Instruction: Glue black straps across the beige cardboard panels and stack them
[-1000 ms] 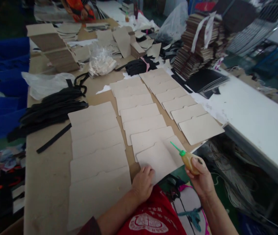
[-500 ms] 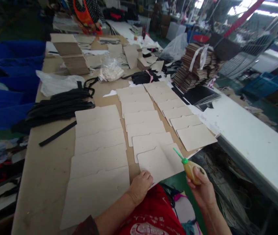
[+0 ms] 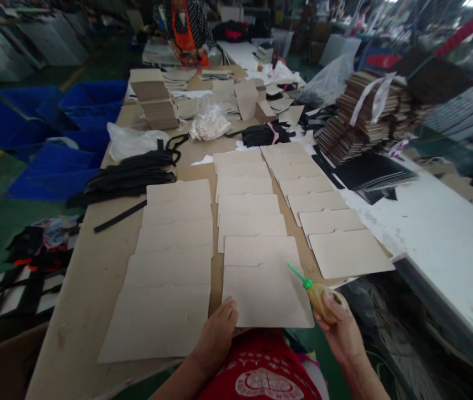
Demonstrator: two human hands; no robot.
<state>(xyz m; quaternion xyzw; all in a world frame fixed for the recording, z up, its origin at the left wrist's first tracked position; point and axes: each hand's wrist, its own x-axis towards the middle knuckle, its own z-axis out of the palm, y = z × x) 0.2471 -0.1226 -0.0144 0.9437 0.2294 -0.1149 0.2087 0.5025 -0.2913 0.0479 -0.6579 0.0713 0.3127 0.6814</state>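
Brown tabletop [image 3: 80,311] bordered the card column [image 3: 165,311] left of the left hand [image 3: 219,326], which, grip unclear, met the left edge of the front card [image 3: 267,299]; this spanned the room between the hands; the right hand [image 3: 340,325] clasped an amber bottle [image 3: 318,297].

Can't honestly read a single word here, tbh. Closest to legible: the front of the red apron [image 3: 250,343], near side, roughly in the middle. Shows a line of white characters [image 3: 257,358], Chinese by the look, set just above a rounded white emblem [image 3: 267,384] with thin lines drawn inside. Too small and smeared to make out one by one, so not naming any brand off that.
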